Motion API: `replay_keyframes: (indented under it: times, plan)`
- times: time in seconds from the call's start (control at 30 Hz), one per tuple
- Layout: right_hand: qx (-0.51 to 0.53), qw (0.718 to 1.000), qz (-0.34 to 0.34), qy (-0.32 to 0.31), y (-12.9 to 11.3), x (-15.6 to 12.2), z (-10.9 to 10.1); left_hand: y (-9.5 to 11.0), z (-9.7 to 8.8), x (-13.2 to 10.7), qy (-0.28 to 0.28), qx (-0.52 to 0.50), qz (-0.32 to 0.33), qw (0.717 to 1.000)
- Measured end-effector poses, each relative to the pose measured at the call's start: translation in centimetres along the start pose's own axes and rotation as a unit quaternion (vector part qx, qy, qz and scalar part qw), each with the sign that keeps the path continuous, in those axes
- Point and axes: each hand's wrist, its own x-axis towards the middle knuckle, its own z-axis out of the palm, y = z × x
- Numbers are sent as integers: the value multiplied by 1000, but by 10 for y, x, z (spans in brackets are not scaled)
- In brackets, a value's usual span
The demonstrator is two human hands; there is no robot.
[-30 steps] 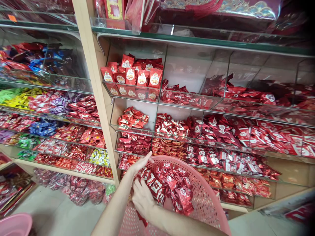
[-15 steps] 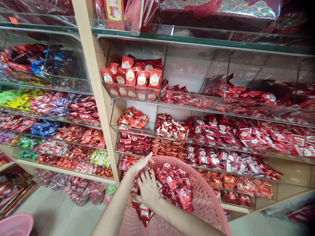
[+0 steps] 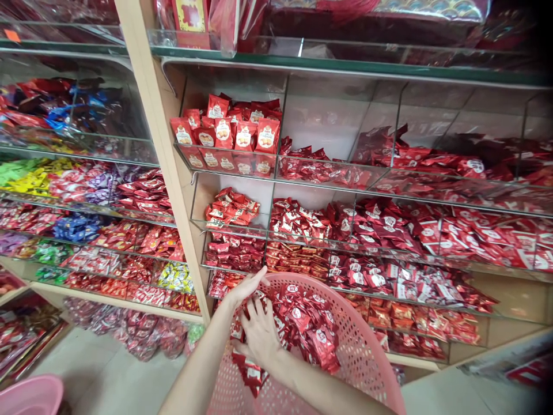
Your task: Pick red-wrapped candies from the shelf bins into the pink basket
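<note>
A pink tub point(image 3: 32, 396) shows lower left, below shelves point(image 3: 116, 302) holding blue packets point(image 3: 76, 227).

- Only view: head-worn, looking forward and steeply down over the hands point(image 3: 261, 334).
- Near: pink basket point(image 3: 356, 340), low centre, its bottom edge cropped.
- Beyond: shelves point(image 3: 345, 67), faced at a slant, filling most of the width.

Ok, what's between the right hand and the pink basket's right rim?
In the head view, red packets lie beside the right hand, then comes bare, perforated wall of the pink basket.
</note>
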Motion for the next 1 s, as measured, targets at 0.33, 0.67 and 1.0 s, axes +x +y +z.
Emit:
replay_keyframes:
  times: [0.33,0.67,1.0]
  plan:
    - [-8,1000,18,-2,-2,-2,-3,-2,1,2,3,16,10,1000]
    - [18,999,19,-25,-2,-1,-2,-10,1,7,9,28,25,999]
    - [63,997,32,0,-1,7,2,-12,2,9,17,24,13,999]
